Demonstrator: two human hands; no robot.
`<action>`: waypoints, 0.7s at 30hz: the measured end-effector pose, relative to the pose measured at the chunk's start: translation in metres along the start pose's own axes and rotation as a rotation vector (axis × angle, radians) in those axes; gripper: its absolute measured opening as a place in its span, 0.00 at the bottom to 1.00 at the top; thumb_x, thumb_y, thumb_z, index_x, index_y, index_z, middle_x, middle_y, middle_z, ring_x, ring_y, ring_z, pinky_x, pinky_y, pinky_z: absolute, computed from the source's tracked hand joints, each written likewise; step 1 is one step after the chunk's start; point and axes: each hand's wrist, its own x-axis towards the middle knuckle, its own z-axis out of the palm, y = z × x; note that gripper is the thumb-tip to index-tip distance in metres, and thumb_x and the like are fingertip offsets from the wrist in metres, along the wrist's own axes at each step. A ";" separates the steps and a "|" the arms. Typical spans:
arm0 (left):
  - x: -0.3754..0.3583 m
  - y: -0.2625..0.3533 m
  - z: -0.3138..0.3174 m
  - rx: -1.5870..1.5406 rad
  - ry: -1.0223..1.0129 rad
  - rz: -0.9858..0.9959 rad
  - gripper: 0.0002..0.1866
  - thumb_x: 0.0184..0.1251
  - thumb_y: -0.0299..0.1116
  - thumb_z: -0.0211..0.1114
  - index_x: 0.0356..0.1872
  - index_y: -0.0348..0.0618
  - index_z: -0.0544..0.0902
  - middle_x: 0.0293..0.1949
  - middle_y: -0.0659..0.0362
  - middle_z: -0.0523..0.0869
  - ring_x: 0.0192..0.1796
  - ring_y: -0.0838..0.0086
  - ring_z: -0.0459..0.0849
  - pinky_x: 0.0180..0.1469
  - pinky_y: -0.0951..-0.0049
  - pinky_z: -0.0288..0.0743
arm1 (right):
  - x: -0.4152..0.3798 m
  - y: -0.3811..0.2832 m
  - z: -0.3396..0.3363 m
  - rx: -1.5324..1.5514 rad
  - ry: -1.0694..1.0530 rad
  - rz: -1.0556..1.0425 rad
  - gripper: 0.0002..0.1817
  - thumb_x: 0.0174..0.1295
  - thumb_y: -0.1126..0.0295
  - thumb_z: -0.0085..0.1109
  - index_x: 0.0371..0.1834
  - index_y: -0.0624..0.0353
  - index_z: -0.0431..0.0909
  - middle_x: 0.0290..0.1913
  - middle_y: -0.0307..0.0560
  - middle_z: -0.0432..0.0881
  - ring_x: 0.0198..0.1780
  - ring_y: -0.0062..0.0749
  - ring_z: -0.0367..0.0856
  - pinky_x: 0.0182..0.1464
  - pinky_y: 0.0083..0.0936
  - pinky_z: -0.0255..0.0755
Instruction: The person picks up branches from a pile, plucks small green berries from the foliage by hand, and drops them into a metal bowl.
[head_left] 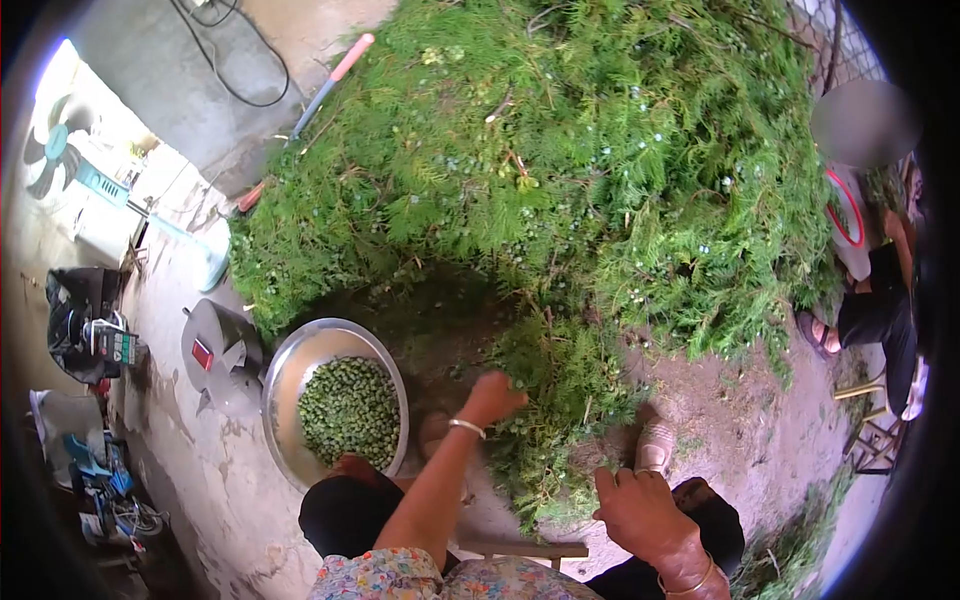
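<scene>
- Nearest, the right hand [640, 510] lies low by the knee, fingers curled loosely; whether it grips anything cannot be told.
- Just ahead, the left hand [492, 397], a bangle on its wrist, is closed around a green sprig [545, 400] lying on the ground between the feet.
- Left of that hand stands a metal bowl [290, 375] holding small green berries [350, 410].
- Beyond rises a big heap of cut branches [560, 160].
- Farther right, another person [880, 270] sits beside the heap.
</scene>
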 end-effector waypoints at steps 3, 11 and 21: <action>0.024 -0.004 -0.051 -0.101 0.528 0.124 0.27 0.48 0.44 0.72 0.38 0.28 0.77 0.35 0.39 0.82 0.41 0.45 0.81 0.44 0.54 0.74 | 0.001 -0.008 -0.014 0.032 -0.046 -0.008 0.22 0.54 0.63 0.64 0.46 0.63 0.68 0.32 0.54 0.76 0.38 0.52 0.77 0.40 0.43 0.68; 0.101 -0.014 -0.190 -0.093 0.831 0.061 0.35 0.50 0.40 0.73 0.52 0.24 0.67 0.57 0.32 0.66 0.60 0.41 0.66 0.61 0.52 0.63 | 0.030 -0.006 -0.022 0.098 -0.087 -0.055 0.20 0.61 0.67 0.54 0.53 0.68 0.67 0.35 0.58 0.75 0.36 0.53 0.73 0.40 0.42 0.66; 0.190 -0.014 -0.269 0.002 0.773 -0.248 0.53 0.48 0.45 0.75 0.65 0.23 0.50 0.59 0.33 0.66 0.64 0.45 0.65 0.61 0.49 0.65 | 0.087 0.002 -0.042 0.148 -0.287 -0.024 0.25 0.58 0.69 0.58 0.57 0.67 0.66 0.42 0.61 0.75 0.44 0.55 0.73 0.48 0.44 0.67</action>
